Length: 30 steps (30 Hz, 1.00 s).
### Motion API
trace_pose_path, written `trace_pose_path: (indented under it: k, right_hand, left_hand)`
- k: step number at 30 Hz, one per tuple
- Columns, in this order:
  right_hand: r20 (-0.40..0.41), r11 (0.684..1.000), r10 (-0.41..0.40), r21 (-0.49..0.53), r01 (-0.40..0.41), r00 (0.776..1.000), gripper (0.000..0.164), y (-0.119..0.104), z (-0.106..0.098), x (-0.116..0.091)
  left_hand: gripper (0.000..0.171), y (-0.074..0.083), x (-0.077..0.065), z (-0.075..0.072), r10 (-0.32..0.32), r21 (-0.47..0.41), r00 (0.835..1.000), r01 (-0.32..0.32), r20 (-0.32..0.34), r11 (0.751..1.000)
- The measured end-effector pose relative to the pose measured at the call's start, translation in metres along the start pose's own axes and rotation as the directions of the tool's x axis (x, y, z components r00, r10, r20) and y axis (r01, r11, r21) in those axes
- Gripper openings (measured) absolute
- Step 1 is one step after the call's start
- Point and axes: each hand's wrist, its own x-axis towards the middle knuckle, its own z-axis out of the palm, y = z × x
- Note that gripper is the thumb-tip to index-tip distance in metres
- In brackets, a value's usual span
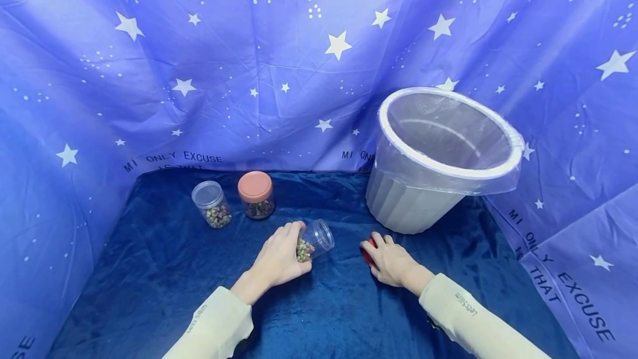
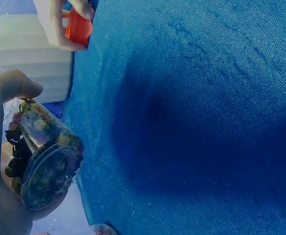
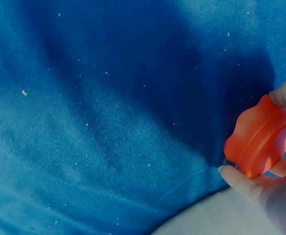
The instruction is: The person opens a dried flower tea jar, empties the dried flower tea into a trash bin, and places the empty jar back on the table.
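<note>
Backdrop: starred blue-violet curtain (image 1: 259, 71), run past the frame edges; its printed lettering is partly lost in folds and behind the bin. Surface: dark blue cloth (image 1: 164, 292), cut off at the bottom edge of the head view.

Bin (image 1: 406, 204): pale, ribbed, stood upright at the right rear. A clear liner (image 1: 490, 184) is folded over its rim; the bin floor is not shown. Only part of the wall is caught in either wrist view.

Two pale sleeves (image 1: 211, 323) are cut off by the lower edge. Left hand (image 1: 279, 259): thumb and fingers are clamped round a clear jar; some fingers are hidden behind it. Right hand (image 1: 396, 265): a red scalloped piece is pinched between thumb and fingers; the hand is cropped in its own wrist view.

Pink-lidded jar (image 1: 256, 195): upright, left of the bin, contents dark and hard to make out. Clear-topped jar (image 1: 211, 204): upright, just beside it; whether it is capped cannot be told. Held clear jar (image 1: 319, 237): tilted, ringed end directed toward the right hand; contact with the cloth cannot be judged.

Red scalloped piece (image 3: 260, 137): left of the bin's foot, mostly covered by fingers in the head view. Dried buds (image 1: 304, 249) are seen in the held jar, partly masked by the hand. Pale specks (image 3: 24, 92) are scattered on the cloth, too small to be identified.
</note>
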Motion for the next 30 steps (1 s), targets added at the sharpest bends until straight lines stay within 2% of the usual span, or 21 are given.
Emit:
trace_pose_path:
  k: [5, 13, 22, 24, 27, 30]
  right_hand:
    - [0.012, 1.0, 0.005, 0.007, -0.005, 1.0, 0.042, 0.001, -0.001, 0.002]
    - [0.086, 0.998, 0.064, 0.023, -0.066, 0.994, 0.039, 0.002, -0.009, 0.008]
    - [0.056, 0.999, 0.006, 0.052, -0.009, 0.998, 0.032, 0.003, -0.02, 0.013]
    - [0.032, 0.998, -0.023, 0.064, 0.021, 0.999, 0.031, 0.003, -0.025, 0.014]
    - [-0.046, 0.996, -0.068, 0.061, 0.07, 0.997, 0.03, 0.003, -0.035, 0.018]
    - [-0.112, 0.993, -0.076, 0.078, 0.085, 0.991, 0.032, 0.001, -0.047, 0.024]
  left_hand:
    - [0.069, 0.0, 0.0, -0.001, -0.001, 0.002, 1.0, 0.001, -0.004, 1.0]
    - [0.068, 0.0, 0.001, 0.0, 0.001, 0.003, 1.0, -0.001, -0.007, 1.0]
    - [0.069, 0.002, 0.002, -0.002, -0.008, -0.002, 1.0, 0.008, -0.013, 1.0]
    - [0.069, 0.002, 0.003, -0.002, -0.007, -0.003, 1.0, 0.007, -0.012, 1.0]
    - [0.069, 0.002, 0.003, -0.002, -0.004, -0.004, 1.0, 0.003, -0.016, 1.0]
    - [0.069, 0.002, 0.003, -0.003, -0.004, 0.0, 1.0, 0.004, -0.024, 1.0]
